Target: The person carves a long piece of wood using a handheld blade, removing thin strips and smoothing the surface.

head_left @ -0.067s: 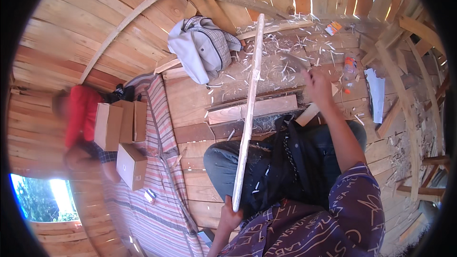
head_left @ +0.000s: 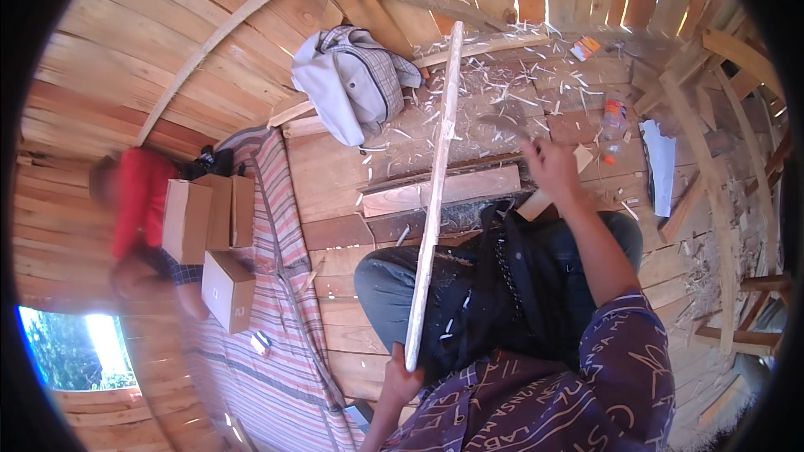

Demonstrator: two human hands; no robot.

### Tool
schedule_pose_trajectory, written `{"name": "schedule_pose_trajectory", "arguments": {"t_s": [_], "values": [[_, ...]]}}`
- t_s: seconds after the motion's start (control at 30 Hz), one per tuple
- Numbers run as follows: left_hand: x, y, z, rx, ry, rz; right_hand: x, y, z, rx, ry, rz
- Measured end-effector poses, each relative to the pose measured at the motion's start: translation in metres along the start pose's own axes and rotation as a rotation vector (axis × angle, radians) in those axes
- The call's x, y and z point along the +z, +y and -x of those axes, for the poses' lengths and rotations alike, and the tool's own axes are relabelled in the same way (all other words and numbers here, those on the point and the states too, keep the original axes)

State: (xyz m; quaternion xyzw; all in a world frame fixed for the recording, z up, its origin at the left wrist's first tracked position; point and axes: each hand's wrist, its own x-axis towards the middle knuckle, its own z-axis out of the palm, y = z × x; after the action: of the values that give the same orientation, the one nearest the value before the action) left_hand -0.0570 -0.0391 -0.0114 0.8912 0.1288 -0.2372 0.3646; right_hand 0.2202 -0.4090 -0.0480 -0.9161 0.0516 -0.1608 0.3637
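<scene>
A long, pale, whittled wooden stick slants up from my lap toward the far wall. Around its lower end my left hand is closed, beside my left thigh. My right hand is raised to the right of the stick and grips a knife with a dark, motion-blurred blade. That blade points up and left toward the stick, apart from it. Its handle is mostly hidden by my fingers. Below the hand, a squared wooden block lies on the floor in front of my crossed legs, passing behind the stick.
Wood shavings litter the plank floor. A grey backpack leans near the far wall. At right lie a plastic bottle and a white torn sheet. On the left, a person in red sits by cardboard boxes on a striped mat.
My right hand has moved slightly down and left, bringing the knife blade closer to the stick. My left hand keeps its hold, and the whole view has shifted a little.
</scene>
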Motion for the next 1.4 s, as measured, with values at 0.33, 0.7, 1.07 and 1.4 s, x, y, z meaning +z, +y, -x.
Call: {"name": "schedule_pose_trajectory", "arguments": {"t_s": [0.33, 0.7, 1.07, 1.4], "values": [[-0.003, 0.023, 0.021, -0.034, 0.195, -0.026, 0.003, 0.021, -0.004, 0.154, 0.041, -0.152], [-0.024, 0.071, 0.000, 0.033, 0.517, -0.302, 0.005, 0.058, -0.011, 0.195, 0.122, -0.537], [-0.018, 0.056, -0.010, -0.106, 0.505, -0.447, 0.007, 0.027, 0.005, -0.027, -0.119, -0.530], [-0.051, 0.078, -0.013, -0.107, 0.310, -0.573, 0.012, 0.001, 0.015, 0.256, -0.659, -0.757]]}}
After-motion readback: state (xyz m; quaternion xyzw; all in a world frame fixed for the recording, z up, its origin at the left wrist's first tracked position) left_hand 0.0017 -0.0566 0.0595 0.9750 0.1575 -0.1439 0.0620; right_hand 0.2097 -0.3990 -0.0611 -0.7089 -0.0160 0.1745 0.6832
